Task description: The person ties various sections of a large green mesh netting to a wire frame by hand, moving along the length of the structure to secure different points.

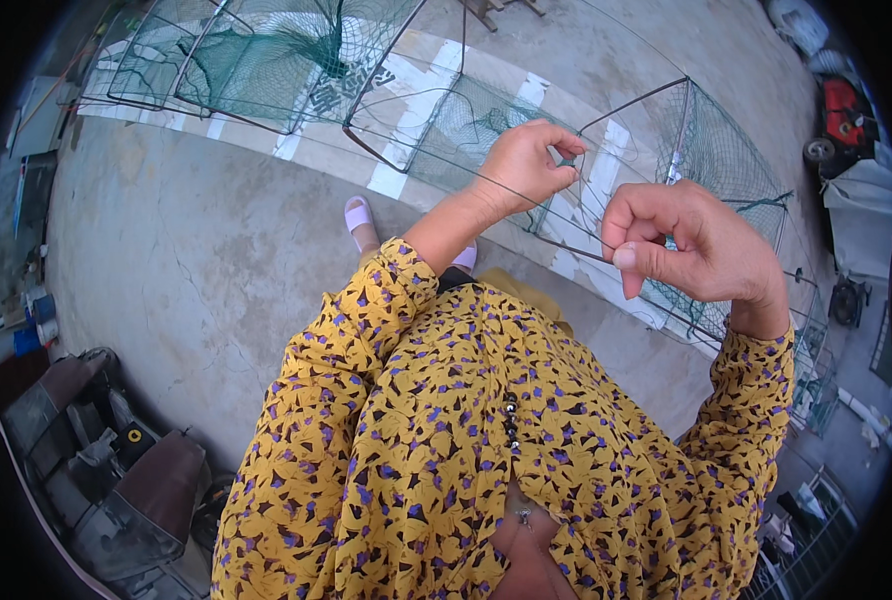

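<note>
A long green net trap on dark square wire frames stretches across in front of me. Above its near side my left hand is curled, thumb and forefinger bent toward each other. To its right and nearer me, my right hand is closed in a pinch, the thumb against the bent forefinger. A thin dark cord passes between the fingertips of both hands. Close behind the right hand rises another frame with gathered green netting. The exact grip on the cord is too fine to make out.
Under the trap lies a pale sheet with white strips, on a concrete floor. A red wheeled machine stands at the far right. At the lower left is a dark brown-seated vehicle. My feet wear lilac slippers.
</note>
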`<state>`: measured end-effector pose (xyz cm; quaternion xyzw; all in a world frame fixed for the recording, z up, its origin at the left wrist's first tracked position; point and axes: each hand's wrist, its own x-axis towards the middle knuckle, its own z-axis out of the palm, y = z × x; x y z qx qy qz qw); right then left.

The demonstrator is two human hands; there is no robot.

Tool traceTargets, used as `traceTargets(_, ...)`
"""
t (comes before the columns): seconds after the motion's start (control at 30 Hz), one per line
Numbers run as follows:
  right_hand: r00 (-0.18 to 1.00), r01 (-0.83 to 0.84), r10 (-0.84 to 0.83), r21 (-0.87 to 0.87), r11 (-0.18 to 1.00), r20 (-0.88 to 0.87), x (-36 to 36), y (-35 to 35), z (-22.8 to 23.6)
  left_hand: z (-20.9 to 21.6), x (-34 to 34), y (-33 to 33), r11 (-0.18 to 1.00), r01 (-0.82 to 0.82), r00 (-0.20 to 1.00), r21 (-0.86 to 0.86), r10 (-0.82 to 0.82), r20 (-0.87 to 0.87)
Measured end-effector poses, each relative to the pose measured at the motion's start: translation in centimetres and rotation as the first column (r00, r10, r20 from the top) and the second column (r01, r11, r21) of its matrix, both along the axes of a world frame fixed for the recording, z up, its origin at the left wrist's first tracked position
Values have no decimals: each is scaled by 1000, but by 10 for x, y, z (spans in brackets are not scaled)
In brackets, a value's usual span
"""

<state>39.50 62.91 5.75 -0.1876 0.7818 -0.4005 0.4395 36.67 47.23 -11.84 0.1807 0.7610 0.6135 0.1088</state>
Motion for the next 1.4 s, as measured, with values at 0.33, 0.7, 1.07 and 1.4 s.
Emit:
traceTargets(0.33, 909, 380, -408, -228, 896, -88, 6, 19, -4, -9, -14, -5, 995, -73, 996, -63, 70, -50)
traceTargets(0.7, 943, 297, -330, -339, 893, -44, 5, 16, -14, -3, -13, 10, 939, -238, 970, -249, 218, -107)
traceTargets(1.07, 725, 609, -680, -356, 709, -114, -85, 52, -32, 22, -26, 22, 999, 46, 958, -4, -45, -282)
traceTargets(1.4, 369, 851, -857, -239, 467, -359, -111, 119, -53, 12, -63, 64, 967, 49, 978, 252, -97, 183)
